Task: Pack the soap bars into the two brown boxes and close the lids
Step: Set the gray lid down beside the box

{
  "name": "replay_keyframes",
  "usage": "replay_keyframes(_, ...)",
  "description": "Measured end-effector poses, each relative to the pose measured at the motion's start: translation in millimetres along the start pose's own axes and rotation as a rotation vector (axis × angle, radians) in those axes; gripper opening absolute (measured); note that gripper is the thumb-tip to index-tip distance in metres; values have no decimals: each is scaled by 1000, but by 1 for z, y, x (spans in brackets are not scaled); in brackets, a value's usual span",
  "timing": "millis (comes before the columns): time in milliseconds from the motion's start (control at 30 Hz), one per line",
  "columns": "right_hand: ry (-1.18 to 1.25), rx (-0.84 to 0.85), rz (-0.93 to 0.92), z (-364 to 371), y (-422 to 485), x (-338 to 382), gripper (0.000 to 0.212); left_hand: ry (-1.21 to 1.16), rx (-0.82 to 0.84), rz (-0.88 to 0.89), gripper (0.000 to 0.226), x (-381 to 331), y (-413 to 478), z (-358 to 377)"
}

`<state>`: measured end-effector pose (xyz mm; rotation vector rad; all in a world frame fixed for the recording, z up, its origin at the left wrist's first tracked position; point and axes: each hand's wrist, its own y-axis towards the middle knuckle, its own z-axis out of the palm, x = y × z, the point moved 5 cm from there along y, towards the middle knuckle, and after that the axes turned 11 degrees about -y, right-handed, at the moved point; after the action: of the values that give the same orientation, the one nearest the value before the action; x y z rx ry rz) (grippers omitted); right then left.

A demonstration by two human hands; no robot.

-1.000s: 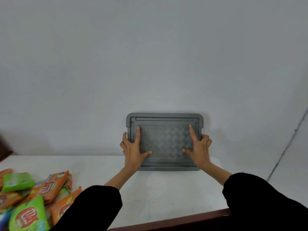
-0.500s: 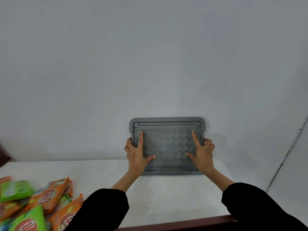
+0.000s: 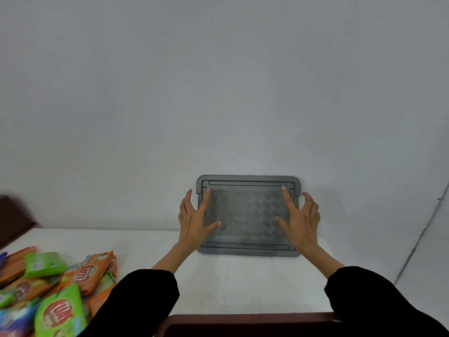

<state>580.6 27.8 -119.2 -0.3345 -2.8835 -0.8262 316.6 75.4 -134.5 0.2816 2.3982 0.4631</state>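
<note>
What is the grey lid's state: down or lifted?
Down: the grey lid lies flat, with left hand and right hand spread over it. Latched: cannot tell.

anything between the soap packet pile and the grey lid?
Head view: only bare white tabletop lies between the pile of orange and green soap packets and the grey rectangular plastic lid. The person's left forearm crosses that stretch.

Soap packets [image 3: 59, 312] cut by lower-left edges, dark brown shape [image 3: 13, 218] blurred at left edge, unidentifiable
</note>
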Motion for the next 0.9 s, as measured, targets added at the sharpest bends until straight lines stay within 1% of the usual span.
replay_keyframes(100, -12, -48, -137, -19, 5, 30, 80, 17, -19, 96, 77, -4, -9, -33)
replay_keyframes(167, 26, -2, -221, -28, 1, 63, 78, 23, -59, 93, 63, -1, -25, -62)
replay_keyframes(233, 76, 63, -295, -33, -7, 102, 78, 30, -98, 40, 55, 9, -47, -94)
replay_keyframes(333, 160, 194, -426, -33, -30, 170, 80, 81, -160, -79, 49, 38, -87, -149)
replay_keyframes(467, 250, 362, -612, -37, -78, 258, 77, 135, -217, -332, 47, 94, -155, -222)
replay_keyframes(533, 278, 479, -685, -36, -110, 297, 73, 177, -210, -491, 49, 123, -194, -250)
replay_keyframes(600, 299, 626, -756, -29, -143, 335, 69, 178, -186, -629, 57, 144, -231, -266)
replay_keyframes(667, 267, 725, -836, -26, -175, 367, 73, 171, -147, -702, 69, 154, -258, -265)
replay_keyframes(800, 176, 777, -961, -27, -216, 404, 81, 205, -103, -726, 89, 155, -274, -241)
replay_keyframes(833, 140, 773, -973, -26, -220, 408, 83, 229, -105, -724, 92, 154, -273, -237)
replay_keyframes(900, 48, 762, -934, -24, -226, 416, 80, 282, -75, -690, 96, 157, -271, -233)
